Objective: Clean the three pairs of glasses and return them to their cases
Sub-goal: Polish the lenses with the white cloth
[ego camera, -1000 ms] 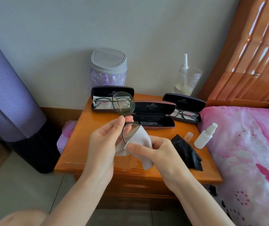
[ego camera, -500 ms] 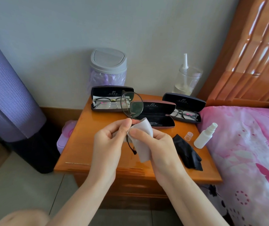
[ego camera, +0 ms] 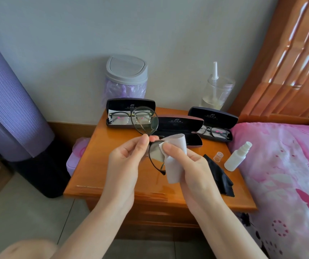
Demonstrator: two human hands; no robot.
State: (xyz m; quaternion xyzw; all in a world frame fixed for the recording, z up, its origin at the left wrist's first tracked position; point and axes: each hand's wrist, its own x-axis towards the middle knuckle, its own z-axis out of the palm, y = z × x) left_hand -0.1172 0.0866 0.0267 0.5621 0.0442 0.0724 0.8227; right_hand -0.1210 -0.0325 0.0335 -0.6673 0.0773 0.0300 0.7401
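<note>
Orange varnished wood forms the desk [ego camera: 97,165], set against a pale wall [ego camera: 168,34] between a purple mat [ego camera: 9,109] and a pink bed [ego camera: 280,174]. Three open cases [ego camera: 179,122] line its back; a black cloth [ego camera: 219,176] and spray bottle [ego camera: 236,158] lie to the right. Above the desk, the left hand [ego camera: 125,159] pinches the round glasses [ego camera: 144,121] at the bridge with curled fingers, one lens raised before the left case [ego camera: 131,104], while the right hand [ego camera: 193,165] pinches a white cloth [ego camera: 175,165] round the lower lens.
</note>
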